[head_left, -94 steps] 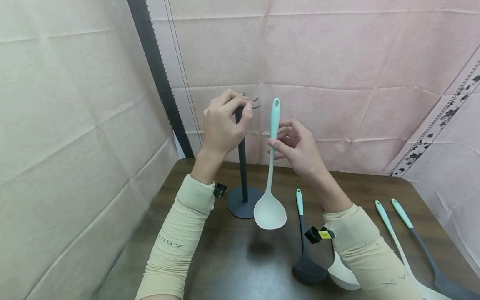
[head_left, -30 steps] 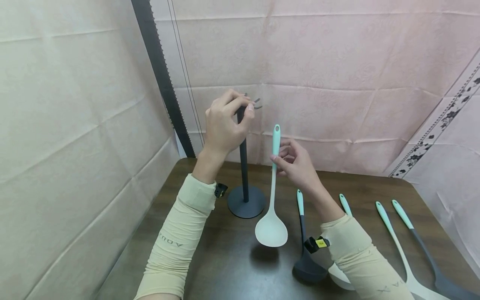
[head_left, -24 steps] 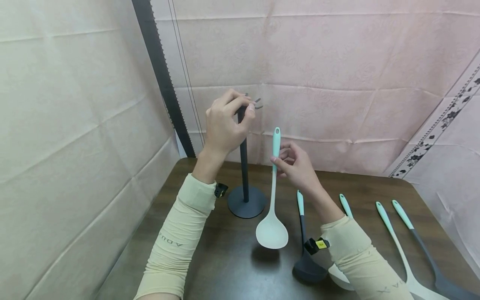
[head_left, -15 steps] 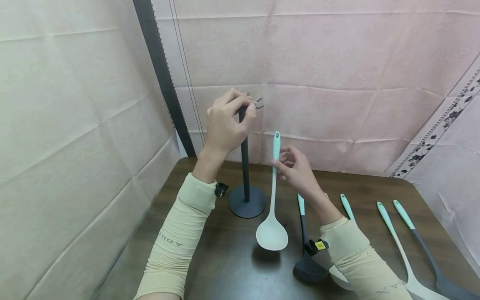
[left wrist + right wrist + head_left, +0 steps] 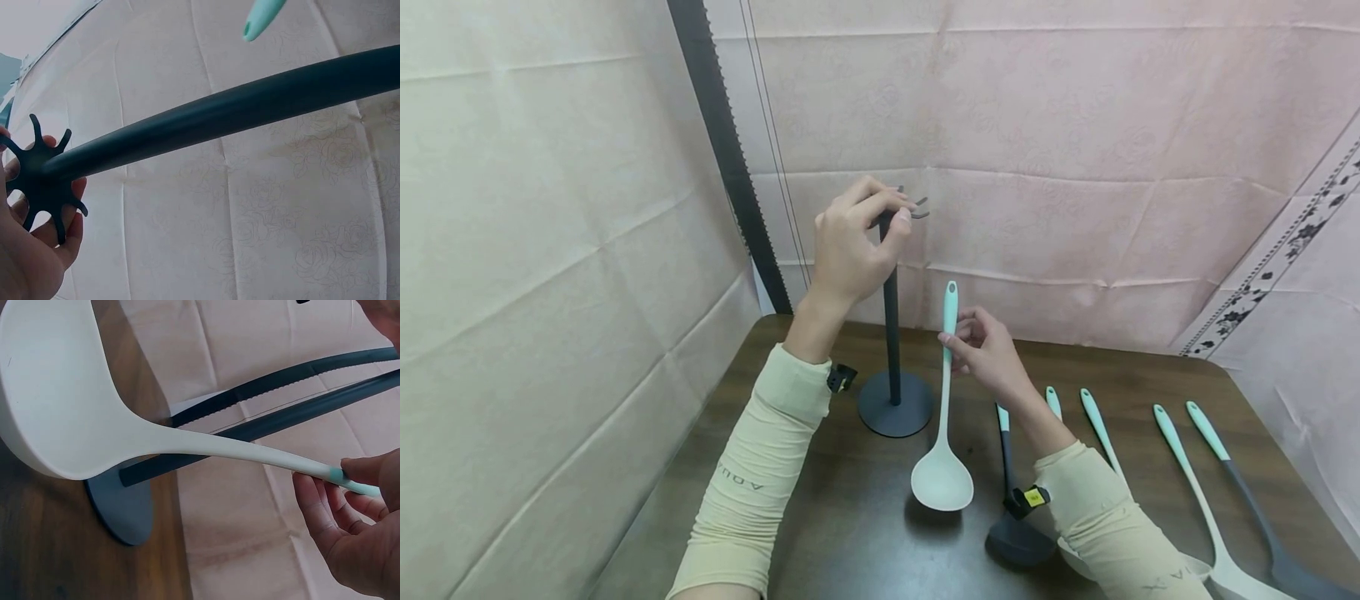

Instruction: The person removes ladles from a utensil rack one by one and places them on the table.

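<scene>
My right hand (image 5: 988,350) pinches a white ladle (image 5: 942,479) between thumb and fingers, near the lower end of its mint handle. The ladle hangs upright, handle up, its bowl just above the table over a dark shadow. At the top of a dark utensil stand (image 5: 892,342), my left hand (image 5: 856,242) grips the ring of hooks. In the left wrist view the fingers lie behind the dark hooks (image 5: 44,172). Ladle and stand pole are apart, with the ladle to the right. The right wrist view shows the white bowl (image 5: 53,387) close up.
Several mint-handled utensils lie at the right of the brown table (image 5: 827,533): a dark ladle (image 5: 1021,542), a white turner-like tool (image 5: 1198,492) and a dark one (image 5: 1255,500). My right forearm partly covers others. Pale cloth walls (image 5: 1037,108) stand behind and at the sides.
My right hand has lowered the white ladle toward the table, its bowl nearing its shadow. The left hand stays on the stand's top, the hooks having turned very slightly at most.
</scene>
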A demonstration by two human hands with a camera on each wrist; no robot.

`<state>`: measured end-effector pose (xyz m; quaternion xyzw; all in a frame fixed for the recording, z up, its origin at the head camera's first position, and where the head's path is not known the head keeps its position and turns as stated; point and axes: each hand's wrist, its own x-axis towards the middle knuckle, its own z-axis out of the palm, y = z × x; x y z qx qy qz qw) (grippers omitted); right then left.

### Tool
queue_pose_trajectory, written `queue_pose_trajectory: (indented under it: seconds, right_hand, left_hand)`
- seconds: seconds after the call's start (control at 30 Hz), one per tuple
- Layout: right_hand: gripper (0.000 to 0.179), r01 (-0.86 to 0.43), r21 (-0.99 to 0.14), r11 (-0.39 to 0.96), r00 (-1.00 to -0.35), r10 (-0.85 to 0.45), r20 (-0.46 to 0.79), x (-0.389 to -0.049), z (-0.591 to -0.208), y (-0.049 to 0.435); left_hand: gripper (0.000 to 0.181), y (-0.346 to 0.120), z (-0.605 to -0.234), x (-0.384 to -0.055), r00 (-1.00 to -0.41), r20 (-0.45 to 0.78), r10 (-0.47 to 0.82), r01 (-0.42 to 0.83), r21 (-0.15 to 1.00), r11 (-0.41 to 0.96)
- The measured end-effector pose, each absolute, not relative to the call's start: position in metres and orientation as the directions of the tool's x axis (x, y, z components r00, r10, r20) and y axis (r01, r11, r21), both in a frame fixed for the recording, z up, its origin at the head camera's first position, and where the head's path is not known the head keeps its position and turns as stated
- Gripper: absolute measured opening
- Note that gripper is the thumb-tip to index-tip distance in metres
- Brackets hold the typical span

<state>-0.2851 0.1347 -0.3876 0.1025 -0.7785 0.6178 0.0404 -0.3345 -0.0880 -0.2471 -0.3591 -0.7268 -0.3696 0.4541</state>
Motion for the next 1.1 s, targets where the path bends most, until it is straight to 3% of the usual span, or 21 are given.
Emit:
queue_pose_trajectory:
  seconds: [0.23, 0.6, 1.1]
  right_hand:
    - [0.035, -0.187, -0.956, 0.227, -0.981, -0.098, 0.169, -0.288, -0.398, 0.137]
    - [0.037, -0.159, -0.964, 0.212, -0.986, -0.084, 0.144, -0.294, -0.414, 0.142]
    - [0.041, -0.1, -0.954, 0.282, -0.994, -0.062, 0.086, -0.301, -0.431, 0.144]
  left_hand:
    - [0.042, -0.092, -0.244, -0.337, -0.342, 0.915, 0.215, 0.87, 0.222, 0.441]
    - [0.036, -0.106, -0.241, -0.346, -0.413, 0.866, 0.283, 0.891, 0.321, 0.32]
    - [0.035, -0.111, -0.237, -0.366, -0.44, 0.851, 0.286, 0.896, 0.4, 0.191]
